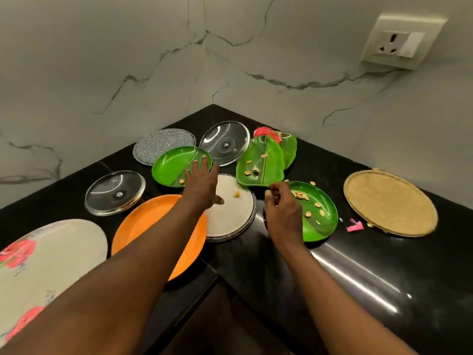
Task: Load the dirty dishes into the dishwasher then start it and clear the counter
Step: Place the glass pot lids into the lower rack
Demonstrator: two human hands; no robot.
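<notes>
Left hand [202, 185] is reaching with fingers spread over the green leaf-shaped plate [174, 165] at eleven o'clock. Right hand [282, 211] is hovering, fingers loosely curled and holding nothing, over the crumb-strewn green plate [320, 211] at two o'clock.

Both my arms stretched forward, hands apart.

My left hand [202, 185] reaches out flat, fingers straight and spread, palm down. My right hand [282, 213] hangs nearer me, fingers curled inward at the tips.
</notes>
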